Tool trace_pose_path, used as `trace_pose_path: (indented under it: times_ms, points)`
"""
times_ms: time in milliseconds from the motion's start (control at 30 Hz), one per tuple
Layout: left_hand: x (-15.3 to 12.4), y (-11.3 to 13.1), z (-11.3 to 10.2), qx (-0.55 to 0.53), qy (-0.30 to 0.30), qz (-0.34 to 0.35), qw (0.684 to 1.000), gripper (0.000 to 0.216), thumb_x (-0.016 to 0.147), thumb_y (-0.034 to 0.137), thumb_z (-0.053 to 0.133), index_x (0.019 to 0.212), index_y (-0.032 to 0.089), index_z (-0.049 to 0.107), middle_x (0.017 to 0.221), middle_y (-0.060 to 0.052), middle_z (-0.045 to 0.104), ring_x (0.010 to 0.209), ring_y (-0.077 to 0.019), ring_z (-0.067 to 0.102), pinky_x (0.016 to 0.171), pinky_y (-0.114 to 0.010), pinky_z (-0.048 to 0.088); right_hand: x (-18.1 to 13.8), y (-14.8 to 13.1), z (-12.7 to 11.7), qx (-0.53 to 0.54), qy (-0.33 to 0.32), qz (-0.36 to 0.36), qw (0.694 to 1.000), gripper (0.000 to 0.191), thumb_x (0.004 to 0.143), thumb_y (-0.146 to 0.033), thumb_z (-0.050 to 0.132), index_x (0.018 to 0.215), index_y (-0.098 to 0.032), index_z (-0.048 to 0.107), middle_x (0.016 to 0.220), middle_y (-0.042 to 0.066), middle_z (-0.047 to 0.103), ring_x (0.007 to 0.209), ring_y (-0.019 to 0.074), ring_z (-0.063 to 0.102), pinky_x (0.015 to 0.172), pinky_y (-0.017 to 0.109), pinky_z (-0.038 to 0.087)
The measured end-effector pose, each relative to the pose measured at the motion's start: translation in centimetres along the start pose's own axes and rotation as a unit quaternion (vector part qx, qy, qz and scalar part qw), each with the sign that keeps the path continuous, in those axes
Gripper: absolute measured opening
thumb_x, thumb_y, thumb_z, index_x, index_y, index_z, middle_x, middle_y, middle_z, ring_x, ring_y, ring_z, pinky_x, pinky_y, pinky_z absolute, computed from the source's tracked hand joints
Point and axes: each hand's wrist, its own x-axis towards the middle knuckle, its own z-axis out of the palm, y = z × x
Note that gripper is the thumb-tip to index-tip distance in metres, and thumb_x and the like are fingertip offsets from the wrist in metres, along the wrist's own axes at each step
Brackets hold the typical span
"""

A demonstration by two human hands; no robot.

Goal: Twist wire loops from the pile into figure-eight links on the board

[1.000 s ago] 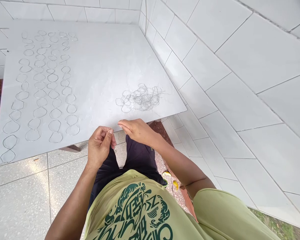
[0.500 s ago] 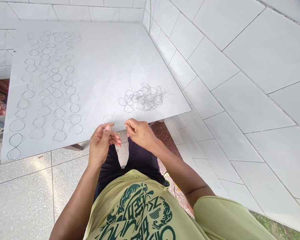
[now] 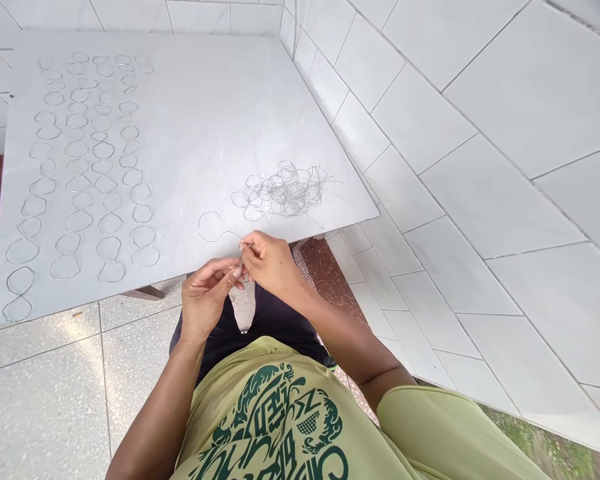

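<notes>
- Right hand (image 3: 270,267) is pinching a thin S-curved wire (image 3: 211,241) at the table's (image 3: 195,120) near edge — left hand (image 3: 207,293) is pressing fingertips together alongside, contents hidden.
- Figure-eight wires (image 3: 103,141) are lying toward the left edge.
- Curly, illegible lettering (image 3: 277,400) is covering the shirt (image 3: 360,427).

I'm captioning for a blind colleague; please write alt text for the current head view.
A bare left hand and right hand are close together by the near edge of a white table, the right pinching a thin, curved silver-grey wire. Silver figure-eight wire shapes form columns at left; a tangled heap of grey wires lies at right.
</notes>
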Motion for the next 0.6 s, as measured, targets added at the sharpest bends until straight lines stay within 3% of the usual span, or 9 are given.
trace_pose_path:
  times_ms: [133, 233, 433, 600]
  points:
    - [0.1, -0.2, -0.2, 0.007, 0.019, 0.063, 0.998, 0.011, 0.088, 0.028, 0.088, 0.098, 0.024, 0.087, 0.087, -0.003, 0.078, 0.073, -0.0153, 0.07, 0.067, -0.03, 0.059, -0.1, -0.2, 0.5, 0.045, -0.01, -0.007, 0.999, 0.013, 0.101, -0.028, 0.058, 0.091, -0.021, 0.063, 0.065, -0.005, 0.065, 0.057, 0.0122, 0.061, 0.062, 0.024, 0.047]
    - [0.1, 0.1, -0.8, 0.012, 0.022, 0.07, 0.997, 0.009, 0.086, 0.03, 0.089, 0.093, 0.025, 0.087, 0.088, -0.004, 0.079, 0.071, -0.0155, 0.07, 0.065, -0.031, 0.059, 0.0, 0.0, 0.6, 0.102, -0.025, -0.009, 0.994, 0.01, 0.102, -0.027, 0.058, 0.101, -0.021, 0.066, 0.069, -0.005, 0.068, 0.057, 0.0122, 0.063, 0.062, 0.024, 0.05]
    - [0.4, 0.7, -2.1, 0.005, -0.02, 0.031, 0.999, 0.009, 0.086, 0.029, 0.088, 0.09, 0.022, 0.085, 0.079, -0.004, 0.077, 0.063, -0.0154, 0.069, 0.063, -0.031, 0.061, -0.1, 0.4, 1.0, 0.139, -0.048, -0.034, 0.989, 0.029, 0.106, -0.024, 0.052, 0.13, -0.022, 0.068, 0.079, -0.003, 0.073, 0.062, 0.0114, 0.068, 0.068, 0.025, 0.056]
    - [0.6, 1.4, -3.2, -0.017, -0.039, -0.033, 0.999, 0.018, 0.084, 0.033, 0.091, 0.082, 0.017, 0.083, 0.075, -0.005, 0.075, 0.061, -0.0161, 0.068, 0.053, -0.029, 0.059, -0.6, 1.2, 1.4, 0.109, -0.034, -0.068, 0.991, 0.026, 0.109, -0.026, 0.048, 0.119, -0.019, 0.071, 0.081, 0.0, 0.075, 0.063, 0.0113, 0.068, 0.068, 0.024, 0.053]
